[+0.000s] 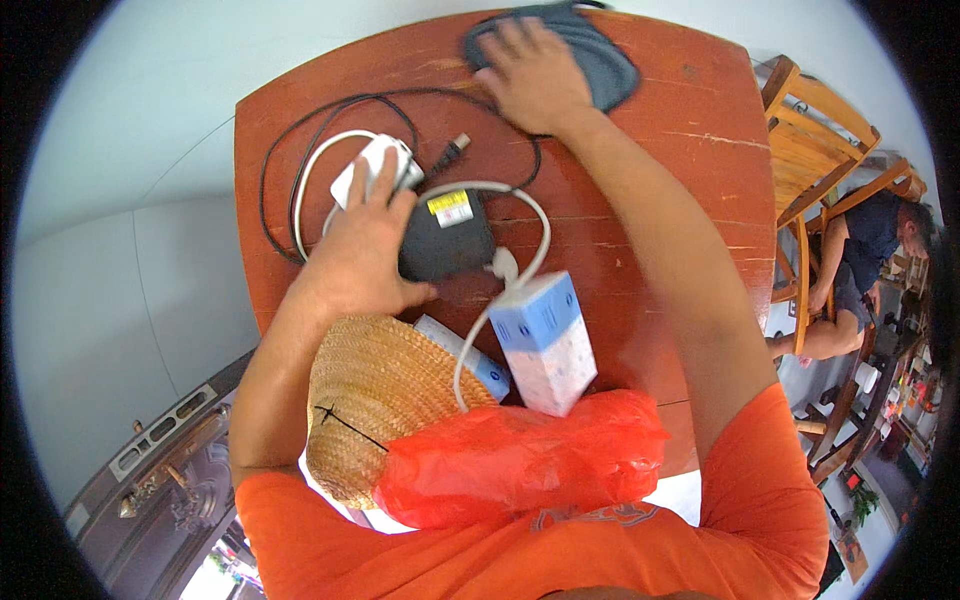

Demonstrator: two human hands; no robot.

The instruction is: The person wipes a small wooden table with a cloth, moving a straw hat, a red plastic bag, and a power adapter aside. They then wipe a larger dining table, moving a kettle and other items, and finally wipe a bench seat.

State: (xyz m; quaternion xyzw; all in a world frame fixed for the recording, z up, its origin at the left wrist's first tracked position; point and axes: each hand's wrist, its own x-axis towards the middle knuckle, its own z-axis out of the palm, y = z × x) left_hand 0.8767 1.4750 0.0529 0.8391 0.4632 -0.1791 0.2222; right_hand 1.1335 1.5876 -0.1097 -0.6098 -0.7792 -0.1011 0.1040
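Note:
My left hand (360, 247) reaches over the left of the wooden table, its fingers spread on a white plug or power strip (377, 172) and its thumb below a black box with labels (448, 236). My right hand (534, 75) lies flat, blurred, on a dark grey fabric pouch (600, 67) at the far edge. Between them lies a black cable's plug (450, 152). A white cable (541, 217) with a white plug (504, 264) loops around the black box. Whether my left fingers grip anything is unclear.
Near me are a blue and white tissue box (546, 341), a second blue box (465, 356), a woven straw hat (375, 390) and a red plastic bag (525, 457). Wooden chairs (814, 142) stand at the right, where a person (862, 247) sits. A wall borders the table's far and left sides.

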